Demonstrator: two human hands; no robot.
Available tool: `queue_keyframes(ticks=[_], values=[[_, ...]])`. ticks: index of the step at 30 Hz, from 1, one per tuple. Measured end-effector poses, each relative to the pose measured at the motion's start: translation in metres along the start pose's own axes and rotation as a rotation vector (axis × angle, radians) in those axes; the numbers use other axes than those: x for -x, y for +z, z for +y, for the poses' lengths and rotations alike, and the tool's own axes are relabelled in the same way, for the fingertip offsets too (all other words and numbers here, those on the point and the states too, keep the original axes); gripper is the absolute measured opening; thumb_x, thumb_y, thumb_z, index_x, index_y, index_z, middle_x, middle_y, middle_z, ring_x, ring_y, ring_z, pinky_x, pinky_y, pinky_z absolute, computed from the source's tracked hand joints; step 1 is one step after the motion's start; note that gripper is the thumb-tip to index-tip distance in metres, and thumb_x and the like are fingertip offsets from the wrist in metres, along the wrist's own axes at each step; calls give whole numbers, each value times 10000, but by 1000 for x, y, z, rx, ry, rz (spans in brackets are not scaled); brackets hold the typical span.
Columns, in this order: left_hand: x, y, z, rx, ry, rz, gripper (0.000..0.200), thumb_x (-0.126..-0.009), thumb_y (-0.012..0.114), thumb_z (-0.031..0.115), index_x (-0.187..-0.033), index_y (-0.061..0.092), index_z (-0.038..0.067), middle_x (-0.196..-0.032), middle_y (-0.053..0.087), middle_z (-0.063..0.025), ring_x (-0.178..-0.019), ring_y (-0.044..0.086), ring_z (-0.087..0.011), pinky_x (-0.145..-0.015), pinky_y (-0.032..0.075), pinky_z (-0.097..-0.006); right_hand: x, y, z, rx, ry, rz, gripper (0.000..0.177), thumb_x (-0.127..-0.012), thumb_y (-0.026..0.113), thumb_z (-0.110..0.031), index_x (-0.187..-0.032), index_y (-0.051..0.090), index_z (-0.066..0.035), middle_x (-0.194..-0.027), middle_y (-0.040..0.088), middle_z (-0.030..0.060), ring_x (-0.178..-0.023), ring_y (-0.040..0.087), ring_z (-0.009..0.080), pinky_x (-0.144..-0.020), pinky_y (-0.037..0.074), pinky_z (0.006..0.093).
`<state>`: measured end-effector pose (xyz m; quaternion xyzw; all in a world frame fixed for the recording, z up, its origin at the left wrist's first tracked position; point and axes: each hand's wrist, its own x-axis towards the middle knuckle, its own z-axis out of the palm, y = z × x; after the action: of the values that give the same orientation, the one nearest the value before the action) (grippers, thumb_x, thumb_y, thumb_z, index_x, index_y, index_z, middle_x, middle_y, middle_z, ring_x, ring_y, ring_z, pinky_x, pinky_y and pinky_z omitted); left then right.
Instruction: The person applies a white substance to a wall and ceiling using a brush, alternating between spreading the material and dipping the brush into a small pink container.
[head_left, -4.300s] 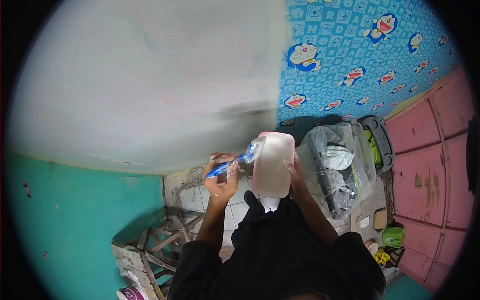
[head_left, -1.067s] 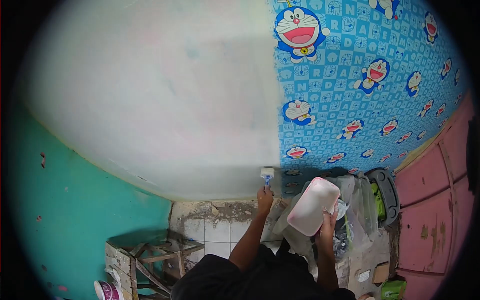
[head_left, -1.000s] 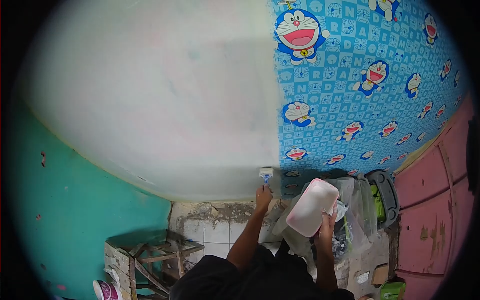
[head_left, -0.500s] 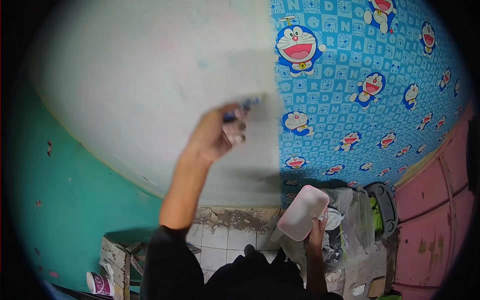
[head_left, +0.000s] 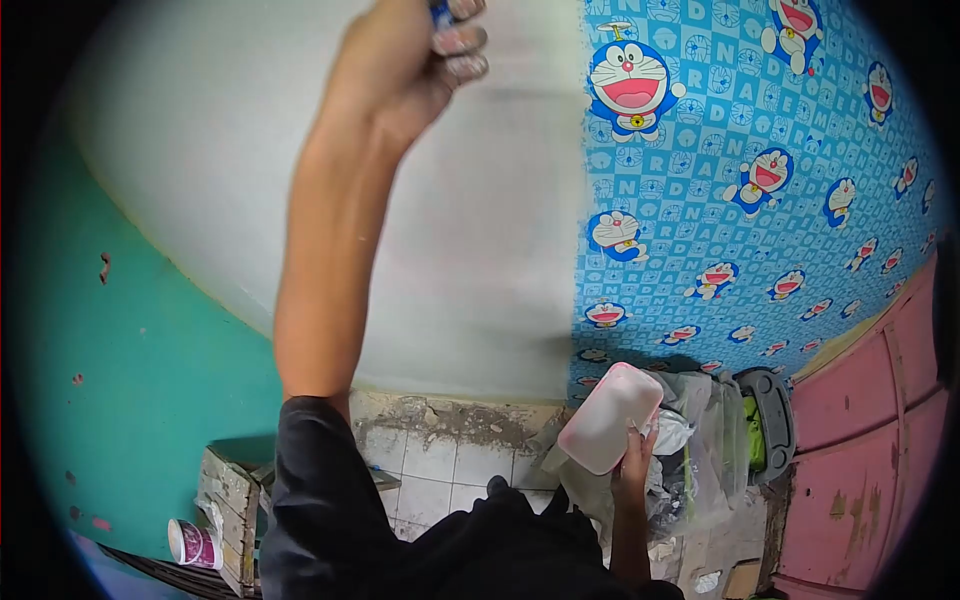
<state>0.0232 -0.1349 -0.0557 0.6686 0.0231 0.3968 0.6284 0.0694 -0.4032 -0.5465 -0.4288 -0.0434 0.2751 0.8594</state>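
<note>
My left hand (head_left: 415,50) is raised high against the white wall (head_left: 480,230), its curled fingers smeared with whitish matter. A bit of a blue-handled tool (head_left: 441,14) shows in the grip; the rest of it lies past the upper edge of the view, so I cannot tell its kind. Lower down, my right hand (head_left: 634,462) grips the edge of a shallow plastic tub (head_left: 612,415) with a pink rim and pale inside. The tub is tilted, its open side facing me.
Blue cartoon wallpaper (head_left: 700,170) covers the wall on the right. A green wall (head_left: 150,370) stands left, with a wooden stool (head_left: 228,505) and a paint bucket (head_left: 194,545) below. Plastic-wrapped items (head_left: 705,440) crowd beside the tub, near a pink door (head_left: 840,480).
My left hand has swept up the wall and slightly left, carrying the blue-handled tool partly out of view. The tub in my right hand has hardly moved.
</note>
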Motion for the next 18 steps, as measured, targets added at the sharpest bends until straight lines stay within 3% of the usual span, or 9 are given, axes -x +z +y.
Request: queue_keyframes(ticks=[1, 4, 6, 8, 14, 18], values=[[6, 9, -12, 23, -47, 80, 131, -1010, 409, 118, -997, 517, 45, -678, 403, 76, -499, 312, -16, -516, 318, -200, 3, 6, -4, -16, 7, 9, 651, -982, 539, -102, -1534, 196, -123, -1363, 480, 137, -1189, 514, 207, -976, 437, 345], [24, 13, -64, -58, -35, 289, 260, -1021, 443, 193, -1195, 539, 25, -735, 451, 26, -558, 366, -59, -534, 332, -220, 5, 8, -5, -2, 19, 23, 659, -977, 546, -91, -1536, 198, -114, -1385, 459, 154, -1217, 489, 215, -1004, 415, 357], [46, 7, -108, -89, -99, 293, 321, -1025, 470, 240, -1258, 537, 30, -721, 452, 11, -557, 370, -64, -502, 317, -222, 5, 8, -4, 4, 24, 34, 660, -977, 546, -92, -1537, 198, -118, -1388, 454, 157, -1219, 487, 218, -1003, 415, 359], [73, -7, -170, -86, -150, 289, 310, -1024, 504, 330, -1182, 554, 68, -633, 450, 18, -483, 395, -70, -429, 321, -231, 6, 8, -4, -3, 31, 52, 664, -975, 547, -92, -1538, 196, -121, -1387, 453, 160, -1217, 489, 221, -1001, 417, 360], [208, -28, -364, -152, -333, 405, 327, -1033, 488, 347, -1193, 556, 70, -658, 412, 45, -553, 376, -36, -476, 316, -210, 12, 14, -16, -6, 32, 114, 669, -971, 548, -89, -1537, 190, -113, -1377, 461, 167, -1205, 501, 232, -997, 422, 362], [312, -50, -519, -316, -379, 454, 282, -1027, 477, 300, -956, 561, 40, -660, 431, 11, -620, 427, -100, -551, 363, -283, 5, 8, -5, 33, 29, 88, 660, -975, 539, -90, -1534, 189, -101, -1385, 455, 171, -1214, 498, 235, -1003, 418, 365]])
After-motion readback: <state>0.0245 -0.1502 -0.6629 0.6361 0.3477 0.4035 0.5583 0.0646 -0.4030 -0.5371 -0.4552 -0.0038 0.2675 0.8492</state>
